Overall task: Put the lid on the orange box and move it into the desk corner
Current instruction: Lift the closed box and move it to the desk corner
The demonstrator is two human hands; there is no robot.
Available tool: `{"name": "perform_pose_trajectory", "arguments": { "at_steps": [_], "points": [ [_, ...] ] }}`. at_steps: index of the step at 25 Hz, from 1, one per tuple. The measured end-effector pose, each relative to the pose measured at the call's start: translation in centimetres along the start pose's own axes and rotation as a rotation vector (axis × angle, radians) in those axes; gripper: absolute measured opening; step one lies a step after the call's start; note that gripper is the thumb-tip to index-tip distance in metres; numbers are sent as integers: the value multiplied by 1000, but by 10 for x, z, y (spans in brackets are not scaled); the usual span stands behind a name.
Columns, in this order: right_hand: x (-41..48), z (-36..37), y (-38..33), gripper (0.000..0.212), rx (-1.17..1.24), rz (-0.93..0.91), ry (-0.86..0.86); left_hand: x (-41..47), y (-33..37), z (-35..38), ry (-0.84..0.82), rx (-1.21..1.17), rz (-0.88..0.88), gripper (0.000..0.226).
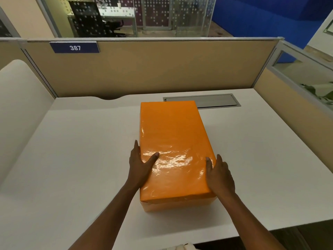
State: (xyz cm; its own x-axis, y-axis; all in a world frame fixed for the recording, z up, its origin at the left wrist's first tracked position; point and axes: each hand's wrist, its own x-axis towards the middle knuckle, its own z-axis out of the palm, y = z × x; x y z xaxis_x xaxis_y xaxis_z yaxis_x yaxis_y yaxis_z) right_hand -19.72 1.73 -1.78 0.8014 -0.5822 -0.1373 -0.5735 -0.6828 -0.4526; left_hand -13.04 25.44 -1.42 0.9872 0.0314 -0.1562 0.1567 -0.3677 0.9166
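Observation:
The glossy orange lid covers the orange box, whose paler front wall shows below the lid's near edge. The box stands lengthwise in the middle of the white desk. My left hand presses against the lid's left side, thumb lying on top. On the opposite side, my right hand grips the lid's right edge near the front corner, thumb also on top. Both hands clasp the box between them.
A grey metal cable flap is set into the desk just behind the box. Tan partition panels wall the desk at the back and right, meeting at the far right corner. A cream curved divider stands on the left.

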Motion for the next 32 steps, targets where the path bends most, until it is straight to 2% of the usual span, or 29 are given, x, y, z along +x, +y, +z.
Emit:
{"name": "perform_pose_trajectory", "arguments": {
  "at_steps": [3,5,7,9,12,17,21,27,32],
  "points": [
    [12,-5,1,70,87,-33,-156,1,-2,-6,6,18,-4,111],
    [26,-13,-1,69,102,-74,-97,6,-1,-12,21,31,25,114],
    [50,-16,-12,67,57,-172,-35,24,7,-14,53,72,74,97],
    [79,-14,-31,67,39,-270,-74,52,18,-12,61,110,109,74],
    [114,-6,-55,68,16,-354,-124,90,33,-6,24,142,100,61],
    [157,1,-80,70,10,-419,-195,121,35,-1,-48,210,68,62],
    [171,9,-90,70,38,-439,-229,127,31,3,-67,124,50,64],
    [174,26,-88,69,32,-435,-143,134,22,8,-54,160,37,65],
    [179,30,-85,69,51,-438,-159,137,18,11,-68,218,25,66]
  ]
}}
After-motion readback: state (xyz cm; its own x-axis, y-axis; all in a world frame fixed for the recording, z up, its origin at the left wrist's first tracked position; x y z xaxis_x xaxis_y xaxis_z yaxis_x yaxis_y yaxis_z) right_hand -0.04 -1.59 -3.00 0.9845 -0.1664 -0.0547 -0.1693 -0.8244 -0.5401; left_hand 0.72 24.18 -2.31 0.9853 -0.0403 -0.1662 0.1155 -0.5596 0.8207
